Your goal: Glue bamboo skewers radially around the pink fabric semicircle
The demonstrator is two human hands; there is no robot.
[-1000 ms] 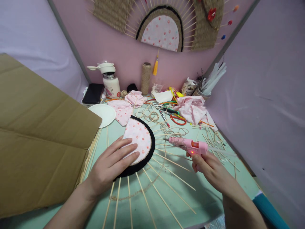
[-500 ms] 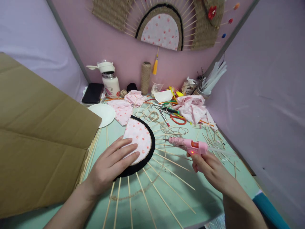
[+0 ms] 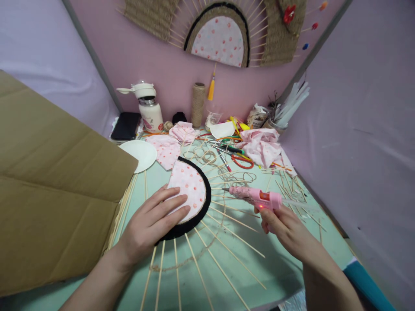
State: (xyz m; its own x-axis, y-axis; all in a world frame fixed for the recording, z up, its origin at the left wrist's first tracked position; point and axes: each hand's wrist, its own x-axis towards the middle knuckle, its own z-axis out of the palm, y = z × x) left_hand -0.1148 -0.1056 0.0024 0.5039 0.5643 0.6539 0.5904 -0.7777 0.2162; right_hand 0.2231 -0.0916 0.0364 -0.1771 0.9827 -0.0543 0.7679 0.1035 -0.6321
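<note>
Fingers stretched out, my left hand (image 3: 155, 222) lies flat on a half-round panel (image 3: 191, 185) of pink dotted cloth with a thick black border (image 3: 207, 194). Thin wooden sticks (image 3: 197, 263) fan out from beneath that border, and a strand of twine (image 3: 191, 259) curves across them. My right hand (image 3: 280, 222) is wrapped round the handle of a pink hot glue gun (image 3: 256, 198), whose small red light is lit. Its nozzle points left, over the sticks and close to the black border. A clear glue stick (image 3: 298, 204) juts from the gun's back.
A large cardboard sheet (image 3: 58, 194) leans in from the left. Along the back stand an open white bottle (image 3: 151, 112), a twine roll (image 3: 198, 106) and a cup of glue sticks (image 3: 275, 125). Orange-handled scissors (image 3: 242, 162), pink cloth (image 3: 261, 147) and loose sticks lie behind and right. A finished fan (image 3: 217, 41) hangs on the wall.
</note>
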